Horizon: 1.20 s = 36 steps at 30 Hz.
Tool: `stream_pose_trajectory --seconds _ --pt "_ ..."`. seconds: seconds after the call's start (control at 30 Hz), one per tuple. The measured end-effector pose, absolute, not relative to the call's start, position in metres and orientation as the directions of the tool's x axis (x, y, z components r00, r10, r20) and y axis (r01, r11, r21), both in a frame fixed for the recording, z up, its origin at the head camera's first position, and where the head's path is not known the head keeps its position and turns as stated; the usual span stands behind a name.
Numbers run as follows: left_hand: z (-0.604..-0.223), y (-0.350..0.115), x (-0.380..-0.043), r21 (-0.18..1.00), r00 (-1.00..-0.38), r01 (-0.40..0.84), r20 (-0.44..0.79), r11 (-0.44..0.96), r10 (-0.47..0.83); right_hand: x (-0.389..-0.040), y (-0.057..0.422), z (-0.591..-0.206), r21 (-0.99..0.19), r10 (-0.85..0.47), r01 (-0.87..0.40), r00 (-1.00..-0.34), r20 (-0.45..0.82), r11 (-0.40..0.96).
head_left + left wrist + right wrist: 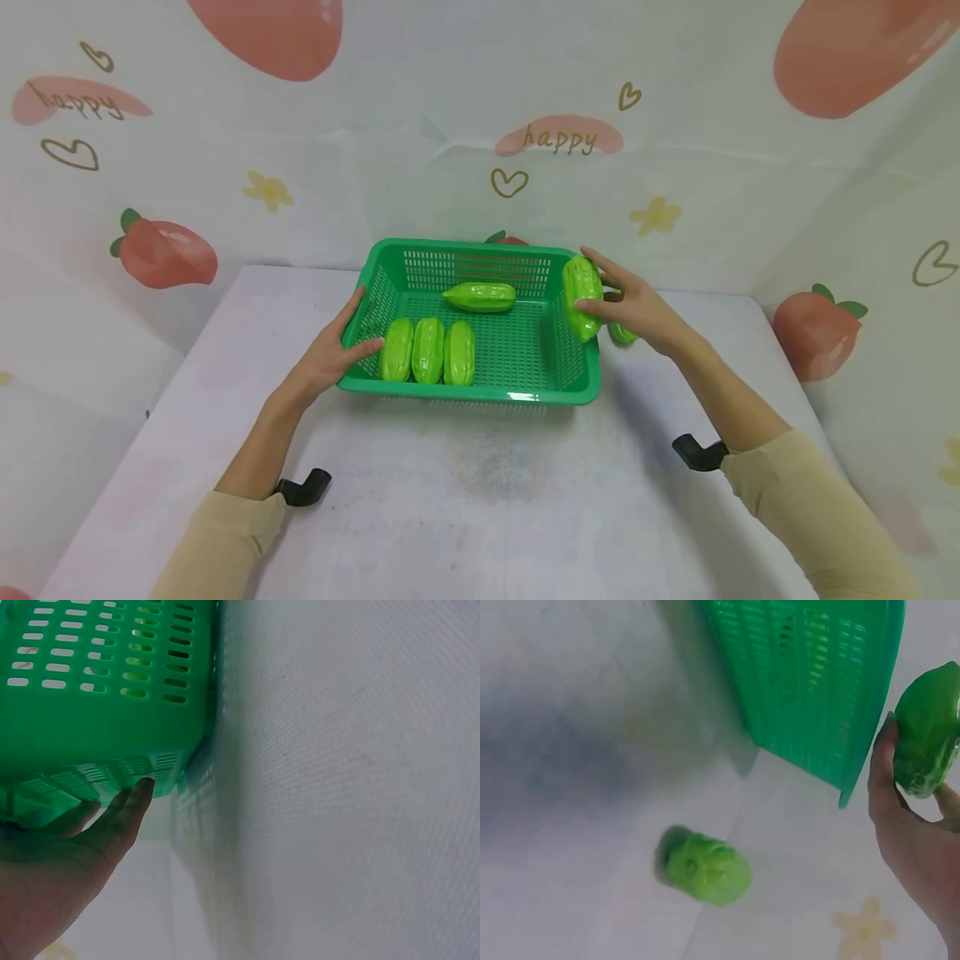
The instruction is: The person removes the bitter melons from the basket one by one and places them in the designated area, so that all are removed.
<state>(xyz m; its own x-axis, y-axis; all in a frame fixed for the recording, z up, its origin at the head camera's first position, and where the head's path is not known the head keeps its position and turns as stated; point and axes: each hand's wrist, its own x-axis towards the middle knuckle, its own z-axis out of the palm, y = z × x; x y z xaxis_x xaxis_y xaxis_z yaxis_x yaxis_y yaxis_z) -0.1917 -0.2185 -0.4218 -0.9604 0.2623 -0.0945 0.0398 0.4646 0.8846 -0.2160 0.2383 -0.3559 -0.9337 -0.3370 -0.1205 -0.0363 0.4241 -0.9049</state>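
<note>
A green plastic basket [480, 398] with slotted walls stands on the table. My left hand [322, 358] grips its left side, thumb over the rim and fingers against the outer wall, as the left wrist view [82, 847] also shows. Three light green, ridged bitter melons [428, 350] lie side by side in the basket's front left part. Another bitter melon [480, 297] lies crosswise near the back wall. My right hand [637, 308] holds a bitter melon [582, 296] between thumb and fingers, tilted upright over the basket's right rim.
One more bitter melon [709, 868] lies on the table just right of the basket, partly hidden by my right hand in the head view. Behind the table hangs a pale cloth [420, 167] printed with fruit, hearts and flowers.
</note>
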Motion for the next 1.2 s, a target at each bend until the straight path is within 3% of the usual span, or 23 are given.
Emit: stream_pose_trajectory --seconds 0.73,1.2 --pt "-0.425 -0.221 -0.189 0.893 -0.96 0.031 -0.098 0.45 0.261 -0.216 0.278 -0.37 -0.86 -0.27 -0.045 -0.957 -0.109 0.508" --pt "-0.421 -0.219 -0.189 0.892 -0.961 0.03 -0.098 0.452 0.258 -0.221 0.295 -0.382 -0.903 -0.218 -0.019 -0.972 -0.083 0.428"
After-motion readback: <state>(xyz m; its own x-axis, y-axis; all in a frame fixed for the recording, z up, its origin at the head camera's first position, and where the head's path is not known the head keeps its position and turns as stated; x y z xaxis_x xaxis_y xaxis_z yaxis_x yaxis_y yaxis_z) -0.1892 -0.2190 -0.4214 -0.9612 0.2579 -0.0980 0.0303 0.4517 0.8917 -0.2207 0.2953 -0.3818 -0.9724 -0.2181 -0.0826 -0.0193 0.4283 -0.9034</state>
